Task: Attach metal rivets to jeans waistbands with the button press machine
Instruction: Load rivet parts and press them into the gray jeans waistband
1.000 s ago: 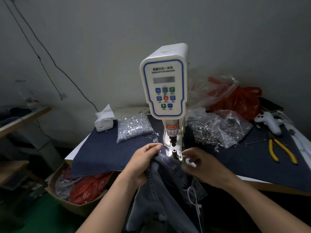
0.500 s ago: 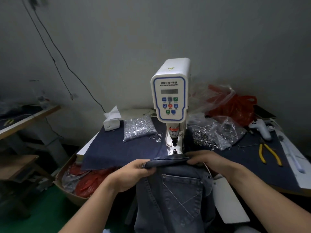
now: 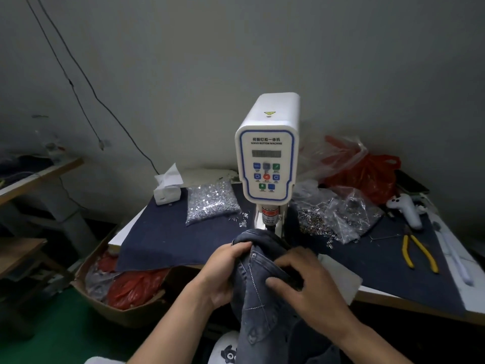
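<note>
Head view of the riveting station, taken between strikes. We see the jeans (image 3: pixel 265 292) bunched in front of the button press machine (image 3: pixel 267 151), their upper fold lying against the base of the machine just below its punch (image 3: pixel 269 222); the rest of the garment hangs down off the front edge of the table (image 3: pixel 409 298). The left hand (image 3: pixel 226 271) grips the folded denim near its top, fingers curled over the fold. The right hand (image 3: pixel 301 278) grips the cloth lower and to the right, fingers and thumb closed on a gather of fabric. One small bright rivet (image 3: pixel 253 255) shows on the denim beside the left fingers, near a seam; we take this as at least one fastening already made on this garment, though whether others are set is hidden in the folds.

We judge the task to be under way and not finished: the cloth is bunched rather than laid flat under the punch, so the next spot has yet to be found and placed. Loose stock remains plentiful, with a clear bag of silver pieces (image 3: pixel 212 203) left of the machine and a scatter of metal parts (image 3: pixel 316 224) to its right. How many garments remain we cannot tell.
</note>
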### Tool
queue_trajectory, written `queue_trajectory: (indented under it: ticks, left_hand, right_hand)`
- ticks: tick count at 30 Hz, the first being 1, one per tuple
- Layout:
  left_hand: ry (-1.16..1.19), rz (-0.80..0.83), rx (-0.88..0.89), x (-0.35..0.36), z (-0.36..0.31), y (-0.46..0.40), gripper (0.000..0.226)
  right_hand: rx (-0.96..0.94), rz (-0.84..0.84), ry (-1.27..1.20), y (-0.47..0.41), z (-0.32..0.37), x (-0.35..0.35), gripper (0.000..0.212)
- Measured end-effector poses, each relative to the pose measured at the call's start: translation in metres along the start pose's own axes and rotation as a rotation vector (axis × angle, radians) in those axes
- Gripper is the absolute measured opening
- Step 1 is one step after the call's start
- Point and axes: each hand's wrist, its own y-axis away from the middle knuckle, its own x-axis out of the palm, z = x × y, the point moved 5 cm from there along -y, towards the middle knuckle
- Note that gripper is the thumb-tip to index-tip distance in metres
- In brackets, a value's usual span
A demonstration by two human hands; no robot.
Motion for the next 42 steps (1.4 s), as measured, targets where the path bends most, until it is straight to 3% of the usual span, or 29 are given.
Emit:
queue_trajectory:
  ticks: [4, 8, 10, 12, 14, 16, 18, 20, 23, 27, 30, 32, 34, 37, 39, 42]
  left_hand:
    - [-0.085, -0.078, -0.031, -0.013, 0.007, -0.010, 0.025]
    - [-0.305, -0.086, 0.014, -0.025, 0.008, -0.010, 0.017]
    - [-0.532, -0.147, 0.094, -0.036, 0.002, -0.006, 0.028]
    - [-0.780, -0.147, 0.238, -0.038, -0.008, 0.000, 0.056]
    - [-1.007, -0.091, 0.511, -0.027, -0.019, 0.010, 0.074]
    - [-1.184, -0.075, 0.857, -0.013, -0.027, 0.025, 0.073]
    - [-1.145, 0.000, 0.995, -0.006, -0.023, 0.034, 0.048]
    - [-1.074, 0.100, 0.872, -0.003, -0.015, 0.034, 0.019]
    - [-1.103, 0.186, 0.697, -0.004, -0.006, 0.029, 0.021]
    - [-0.667, 0.217, 0.626, -0.009, -0.017, 0.032, 0.031]
    - [-0.595, 0.233, 0.637, -0.004, -0.017, 0.030, 0.034]
    - [-0.488, 0.196, 0.586, -0.005, -0.016, 0.026, 0.040]
    - [-0.443, 0.158, 0.536, -0.011, -0.014, 0.024, 0.042]
    - [-0.765, 0.189, 0.560, -0.010, -0.006, 0.022, 0.039]
    - [-0.908, 0.234, 0.522, -0.010, 0.004, 0.015, 0.051]
    - [-0.755, 0.292, 0.376, -0.018, 0.019, 0.008, 0.053]
  right_hand:
    - [-0.152, -0.193, 0.134, 0.001, 0.001, -0.007, 0.014]
    - [0.059, 0.064, -0.141, -0.007, -0.013, -0.001, 0.015]
    - [0.129, 0.132, -0.170, -0.012, -0.021, -0.003, 0.017]
    - [0.143, 0.110, -0.171, -0.018, -0.023, -0.008, 0.019]
    - [0.090, 0.091, -0.118, -0.024, -0.017, -0.008, 0.018]
    - [-0.026, 0.095, -0.045, -0.028, -0.005, -0.003, 0.017]
    - [-0.089, 0.117, -0.047, -0.031, 0.005, 0.003, 0.016]
    - [-0.065, 0.154, -0.072, -0.034, 0.009, 0.007, 0.017]
    - [0.020, 0.271, -0.096, -0.031, 0.010, 0.012, 0.018]
    - [0.145, 0.423, -0.078, -0.031, 0.009, 0.006, 0.030]
    - [0.185, 0.658, -0.141, -0.029, 0.012, 0.006, 0.036]
    - [0.154, 0.719, -0.149, -0.027, 0.010, 0.001, 0.032]
    - [0.147, 0.676, -0.141, -0.025, 0.000, -0.005, 0.024]
    - [0.311, 0.558, -0.462, -0.019, -0.012, -0.006, 0.025]
    - [0.445, 0.462, -0.681, -0.014, -0.023, 0.002, 0.023]
    - [0.633, 0.297, -0.898, -0.008, -0.045, 0.017, 0.027]
